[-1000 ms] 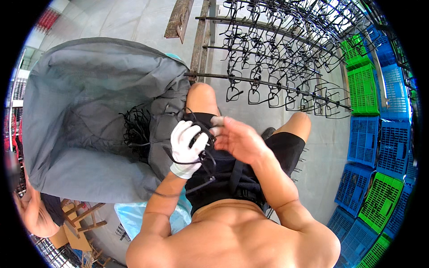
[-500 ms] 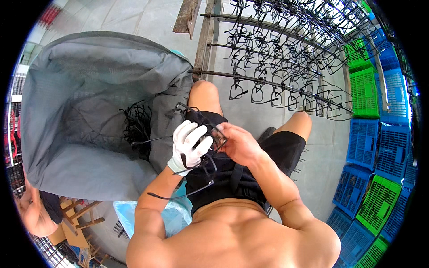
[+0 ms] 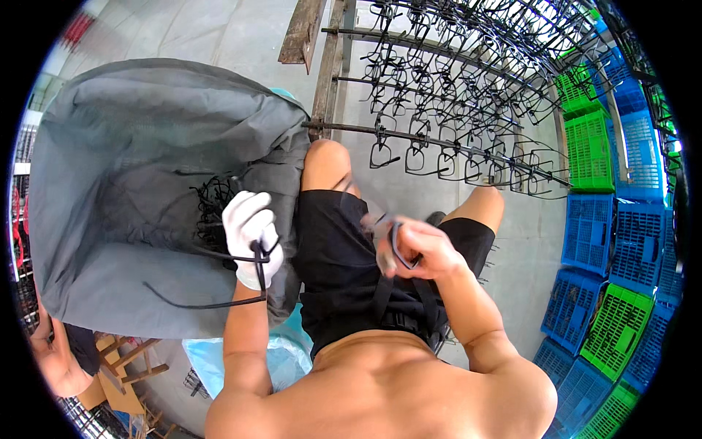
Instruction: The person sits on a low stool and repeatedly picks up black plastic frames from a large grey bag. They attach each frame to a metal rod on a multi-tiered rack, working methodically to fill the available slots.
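Note:
My left hand [image 3: 250,233], in a white glove, is closed around a black eyeglass frame [image 3: 259,257] whose thin temples stick out below and to the left. It hovers at the right side of a big grey fabric bin [image 3: 146,311]. Inside that bin lies a tangled heap of black eyeglass frames [image 3: 210,208]. Over my lap, my bare right hand [image 3: 430,250] has its fingers curled round another eyeglass frame [image 3: 395,245]. Motion blurs the front of that frame and my right fingertips.
Ahead to the right, a rack [image 3: 439,139] carries rows of hanging black eyeglass frames. Stacked blue crates [image 3: 587,234] and green crates [image 3: 589,154] line the right. A light-blue plastic bag [image 3: 281,358] sits below my left arm; another person [image 3: 64,362] is at the lower left.
My hands have moved apart: the left went left toward the bin with one frame, the right shifted right and slightly down with another. Both were together over my lap before.

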`<state>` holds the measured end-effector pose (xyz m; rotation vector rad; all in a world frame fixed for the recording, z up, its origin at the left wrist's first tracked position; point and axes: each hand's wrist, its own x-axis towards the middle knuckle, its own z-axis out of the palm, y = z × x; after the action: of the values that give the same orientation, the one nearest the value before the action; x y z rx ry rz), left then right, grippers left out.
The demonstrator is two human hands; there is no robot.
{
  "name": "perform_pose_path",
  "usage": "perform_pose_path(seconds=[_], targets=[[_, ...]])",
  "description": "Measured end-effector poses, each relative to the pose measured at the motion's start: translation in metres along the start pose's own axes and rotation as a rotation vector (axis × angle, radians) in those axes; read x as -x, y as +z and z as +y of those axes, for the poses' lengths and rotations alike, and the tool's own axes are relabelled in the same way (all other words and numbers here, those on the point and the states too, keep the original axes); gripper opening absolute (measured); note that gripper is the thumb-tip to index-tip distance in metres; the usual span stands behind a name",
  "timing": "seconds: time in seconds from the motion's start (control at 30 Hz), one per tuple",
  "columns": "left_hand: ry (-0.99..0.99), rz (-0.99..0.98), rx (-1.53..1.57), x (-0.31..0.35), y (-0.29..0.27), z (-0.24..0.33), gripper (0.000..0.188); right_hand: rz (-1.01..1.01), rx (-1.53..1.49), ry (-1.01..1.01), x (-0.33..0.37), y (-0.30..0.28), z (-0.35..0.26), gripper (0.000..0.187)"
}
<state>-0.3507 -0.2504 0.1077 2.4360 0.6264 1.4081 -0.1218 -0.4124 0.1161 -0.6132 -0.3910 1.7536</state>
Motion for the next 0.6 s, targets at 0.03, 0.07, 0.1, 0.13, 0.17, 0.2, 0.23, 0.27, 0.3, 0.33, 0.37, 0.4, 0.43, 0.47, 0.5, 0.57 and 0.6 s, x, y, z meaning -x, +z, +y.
perform_pose_path(seconds=[0.03, 0.07, 0.1, 0.13, 0.17, 0.2, 0.23, 0.27, 0.3, 0.33, 0.37, 0.4, 0.43, 0.47, 0.5, 0.57, 0.6], targets=[[-0.040, 0.013, -0.066, 0.001, -0.001, 0.004, 0.017, 0.110, 0.145, -0.259, -0.005, 0.003, -0.002, 0.037], [-0.215, 0.048, 0.049, 0.002, 0.001, 0.009, 0.018, 0.261, 0.315, -0.495, -0.012, 0.007, -0.004, 0.036], [-0.391, 0.084, 0.165, 0.005, 0.005, 0.016, 0.020, 0.400, 0.400, -0.507, -0.021, 0.004, -0.009, 0.040], [-0.657, 0.124, 0.413, 0.007, 0.010, 0.023, 0.023, 0.547, 0.478, -0.501, -0.029, 0.001, -0.012, 0.046], [-0.730, 0.105, 0.642, 0.013, 0.013, 0.019, 0.025, 0.575, 0.524, -0.536, -0.047, 0.000, -0.012, 0.044], [-0.794, 0.124, 0.736, 0.010, 0.016, 0.024, 0.027, 0.648, 0.631, -0.616, -0.070, -0.011, -0.002, 0.042], [-0.860, 0.142, 0.828, 0.007, 0.019, 0.031, 0.028, 0.734, 0.680, -0.656, -0.089, -0.012, 0.005, 0.041], [-0.887, 0.104, 0.826, 0.004, 0.018, 0.035, 0.030, 0.831, 0.729, -0.693, -0.107, -0.014, 0.012, 0.040], [-0.894, 0.088, 0.904, 0.003, 0.017, 0.034, 0.026, 0.874, 0.648, -0.564, -0.114, -0.013, 0.011, 0.042], [-0.955, 0.026, 0.924, 0.002, 0.014, 0.036, 0.023, 0.961, 0.696, -0.538, -0.121, -0.025, 0.014, 0.042], [-1.026, -0.031, 0.937, 0.001, 0.009, 0.040, 0.020, 1.003, 0.666, -0.454, -0.123, -0.026, 0.015, 0.043], [-1.096, -0.052, 0.967, 0.000, 0.007, 0.040, 0.018, 1.043, 0.633, -0.369, -0.123, -0.016, 0.011, 0.043], [-1.135, -0.076, 0.979, 0.003, 0.004, 0.041, 0.018, 1.037, 0.521, -0.242, -0.118, -0.004, 0.003, 0.043], [-1.161, -0.101, 1.001, 0.005, 0.005, 0.039, 0.019, 1.036, 0.485, -0.196, -0.117, 0.003, -0.004, 0.043], [-1.188, -0.127, 1.022, 0.006, 0.004, 0.036, 0.020, 1.039, 0.439, -0.145, -0.115, 0.011, -0.008, 0.042], [-1.178, -0.172, 1.095, 0.008, 0.004, 0.033, 0.030, 1.068, 0.568, -0.320, -0.120, -0.002, 0.000, 0.038], [-1.164, -0.161, 1.152, 0.008, 0.004, 0.033, 0.032, 1.081, 0.682, -0.477, -0.125, -0.019, 0.008, 0.035]])
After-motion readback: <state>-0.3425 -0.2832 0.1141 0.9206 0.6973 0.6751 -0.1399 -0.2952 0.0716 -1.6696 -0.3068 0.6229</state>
